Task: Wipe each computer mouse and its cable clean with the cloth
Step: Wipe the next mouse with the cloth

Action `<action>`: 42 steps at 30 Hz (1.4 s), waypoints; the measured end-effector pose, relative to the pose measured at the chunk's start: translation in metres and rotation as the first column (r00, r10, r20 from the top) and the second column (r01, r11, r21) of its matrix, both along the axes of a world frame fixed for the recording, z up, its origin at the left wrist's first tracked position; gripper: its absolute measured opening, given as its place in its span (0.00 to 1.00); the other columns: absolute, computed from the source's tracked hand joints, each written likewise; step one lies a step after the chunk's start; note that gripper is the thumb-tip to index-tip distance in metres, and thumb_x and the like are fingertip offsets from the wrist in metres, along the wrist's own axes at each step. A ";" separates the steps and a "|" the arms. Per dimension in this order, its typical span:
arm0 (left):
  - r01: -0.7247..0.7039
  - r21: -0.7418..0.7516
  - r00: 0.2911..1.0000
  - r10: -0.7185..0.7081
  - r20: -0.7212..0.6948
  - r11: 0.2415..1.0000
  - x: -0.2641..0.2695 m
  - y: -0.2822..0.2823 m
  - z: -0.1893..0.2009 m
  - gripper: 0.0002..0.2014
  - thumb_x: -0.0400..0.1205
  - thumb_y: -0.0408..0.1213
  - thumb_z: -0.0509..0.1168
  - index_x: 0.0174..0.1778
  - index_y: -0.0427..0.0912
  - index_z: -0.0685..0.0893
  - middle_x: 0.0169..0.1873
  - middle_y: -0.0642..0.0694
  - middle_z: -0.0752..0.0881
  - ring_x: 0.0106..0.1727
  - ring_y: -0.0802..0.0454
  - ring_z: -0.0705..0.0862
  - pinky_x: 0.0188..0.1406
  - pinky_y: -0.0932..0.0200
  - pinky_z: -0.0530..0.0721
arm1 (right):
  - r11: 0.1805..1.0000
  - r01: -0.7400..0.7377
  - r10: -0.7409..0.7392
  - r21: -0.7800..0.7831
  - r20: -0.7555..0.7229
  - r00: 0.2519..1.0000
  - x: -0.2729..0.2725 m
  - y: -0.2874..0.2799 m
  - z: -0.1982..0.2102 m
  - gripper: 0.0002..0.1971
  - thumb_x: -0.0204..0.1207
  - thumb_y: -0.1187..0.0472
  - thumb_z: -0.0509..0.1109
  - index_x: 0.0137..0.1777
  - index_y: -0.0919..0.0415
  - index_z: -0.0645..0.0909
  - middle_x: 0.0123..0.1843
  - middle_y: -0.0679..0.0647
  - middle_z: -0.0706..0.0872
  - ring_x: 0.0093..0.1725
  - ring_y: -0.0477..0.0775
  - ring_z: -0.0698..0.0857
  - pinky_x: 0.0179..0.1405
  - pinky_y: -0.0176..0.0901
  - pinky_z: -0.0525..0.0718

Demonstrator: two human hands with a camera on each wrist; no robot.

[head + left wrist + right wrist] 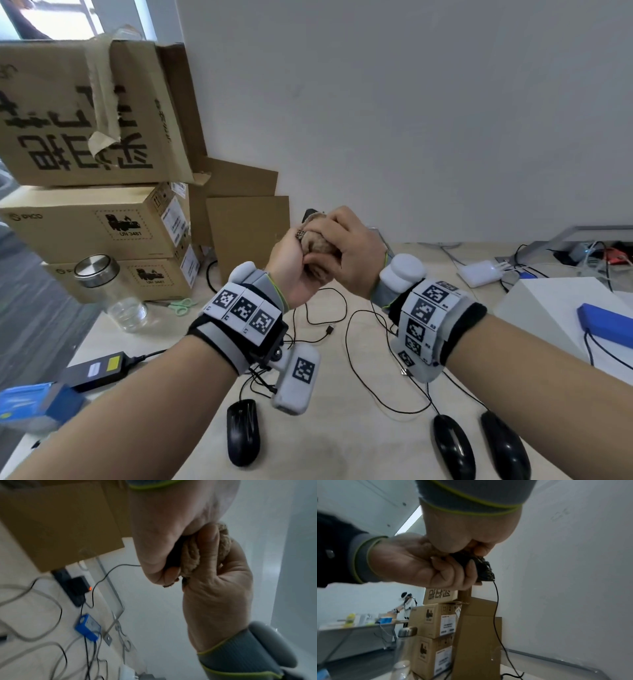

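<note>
Both hands are raised above the table. My left hand (291, 263) grips a black mouse (310, 214), of which only the tip shows. My right hand (346, 246) grips a brown cloth (317, 245) wrapped over that mouse. In the left wrist view the right thumb presses the cloth (190, 553), and the mouse's thin black cable (111, 570) runs out from under my left hand (163, 527). The right wrist view shows the cable (496, 601) hanging down from the bundle. Three more black mice lie near the front edge: one left (243, 431) and two right (454, 445) (505, 445).
Stacked cardboard boxes (96, 222) stand at the back left, with a glass jar (113, 291) and green scissors (183, 305) before them. A black power adapter (99, 370) lies at the left. A white box (548, 308) and a charger (479, 272) sit at the right. Loose cables cross the table's middle.
</note>
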State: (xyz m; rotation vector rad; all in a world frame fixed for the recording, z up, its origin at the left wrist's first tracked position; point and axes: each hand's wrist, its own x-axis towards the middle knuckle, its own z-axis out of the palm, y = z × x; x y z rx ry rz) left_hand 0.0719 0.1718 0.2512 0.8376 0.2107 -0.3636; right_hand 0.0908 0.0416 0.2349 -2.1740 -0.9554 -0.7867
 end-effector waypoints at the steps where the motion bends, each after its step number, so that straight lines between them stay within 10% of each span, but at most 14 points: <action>1: -0.003 0.052 1.000 0.002 0.013 0.999 0.000 0.000 0.002 0.16 0.87 0.47 0.55 0.51 0.39 0.83 0.42 0.38 0.88 0.44 0.43 0.88 0.42 0.49 0.89 | 1.000 0.009 -0.009 -0.021 0.024 1.000 0.001 -0.001 -0.002 0.19 0.75 0.46 0.70 0.62 0.53 0.80 0.50 0.57 0.80 0.45 0.45 0.76 0.41 0.25 0.67; 10: 0.146 0.399 0.976 -0.197 0.089 0.905 -0.007 0.014 -0.002 0.24 0.88 0.50 0.45 0.49 0.34 0.78 0.29 0.34 0.80 0.22 0.49 0.66 0.20 0.61 0.59 | 0.906 0.405 -0.322 0.124 -0.420 0.849 0.021 -0.020 -0.001 0.08 0.82 0.51 0.63 0.42 0.50 0.72 0.40 0.48 0.79 0.38 0.50 0.74 0.42 0.46 0.73; 16: 0.019 0.441 0.994 -0.064 0.089 0.897 0.001 0.008 -0.006 0.19 0.87 0.48 0.49 0.37 0.43 0.77 0.23 0.43 0.76 0.18 0.51 0.70 0.17 0.66 0.62 | 0.987 0.156 -0.148 0.034 -0.173 0.974 -0.012 0.020 0.001 0.12 0.80 0.47 0.64 0.52 0.54 0.80 0.48 0.50 0.79 0.43 0.46 0.76 0.39 0.36 0.70; 21: 0.206 0.444 0.963 -0.262 0.068 0.872 -0.003 0.016 -0.007 0.24 0.88 0.51 0.45 0.53 0.36 0.78 0.30 0.34 0.79 0.20 0.49 0.66 0.16 0.63 0.59 | 0.928 0.371 -0.339 0.026 -0.353 0.872 0.020 -0.016 0.008 0.11 0.82 0.47 0.63 0.44 0.52 0.75 0.41 0.42 0.79 0.42 0.51 0.79 0.39 0.40 0.67; 28: 0.012 0.387 0.993 -0.055 0.100 0.922 0.003 0.010 -0.010 0.20 0.88 0.47 0.47 0.37 0.40 0.76 0.25 0.40 0.75 0.19 0.50 0.68 0.18 0.66 0.58 | 0.984 0.173 -0.179 -0.049 -0.182 0.967 -0.015 0.011 0.006 0.14 0.79 0.43 0.61 0.52 0.52 0.79 0.48 0.50 0.80 0.44 0.54 0.82 0.42 0.46 0.79; 34: 0.191 0.435 0.968 -0.243 0.067 0.880 -0.003 0.015 -0.009 0.24 0.87 0.52 0.45 0.52 0.36 0.78 0.29 0.34 0.79 0.19 0.50 0.64 0.15 0.64 0.57 | 0.913 0.406 -0.388 -0.023 -0.353 0.852 0.017 -0.027 0.004 0.07 0.81 0.44 0.62 0.46 0.45 0.71 0.46 0.45 0.82 0.45 0.53 0.82 0.41 0.44 0.74; 39: -0.002 0.415 0.995 -0.037 0.088 0.910 0.001 0.001 -0.003 0.19 0.84 0.42 0.52 0.27 0.46 0.76 0.19 0.47 0.76 0.17 0.52 0.70 0.15 0.69 0.63 | 0.984 0.170 -0.154 0.057 -0.213 0.965 -0.019 0.020 0.010 0.09 0.77 0.48 0.66 0.49 0.52 0.77 0.45 0.46 0.80 0.43 0.46 0.77 0.41 0.44 0.76; 42: 0.040 0.372 0.991 -0.085 0.105 0.927 -0.001 0.008 -0.003 0.20 0.85 0.44 0.50 0.33 0.40 0.79 0.25 0.39 0.77 0.19 0.51 0.66 0.15 0.67 0.60 | 0.967 0.250 -0.233 0.043 -0.241 0.942 -0.003 0.008 0.012 0.13 0.78 0.43 0.63 0.49 0.52 0.77 0.45 0.46 0.81 0.43 0.49 0.79 0.41 0.44 0.77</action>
